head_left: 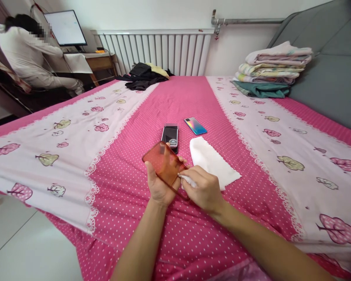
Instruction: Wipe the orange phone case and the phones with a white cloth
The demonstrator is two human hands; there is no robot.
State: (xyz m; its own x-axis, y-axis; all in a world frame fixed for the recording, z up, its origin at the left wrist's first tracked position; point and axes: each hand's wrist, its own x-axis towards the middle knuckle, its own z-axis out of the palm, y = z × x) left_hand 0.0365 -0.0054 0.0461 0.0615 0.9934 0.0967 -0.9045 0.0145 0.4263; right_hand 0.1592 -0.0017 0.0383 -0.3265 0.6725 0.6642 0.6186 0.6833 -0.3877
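My left grip [160,189] is clasping a translucent orange phone case [152,155]; my right grip [203,188] is pinching a white wad [187,180] against it.

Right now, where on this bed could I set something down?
The pink dotted bedspread looks bare between the black-and-yellow clothing heap and shiny blue phone; so does the pale tree-print strip right of the white scalloped cloth. It is crowded around the left hand, right hand, translucent orange case and dark rectangular object.
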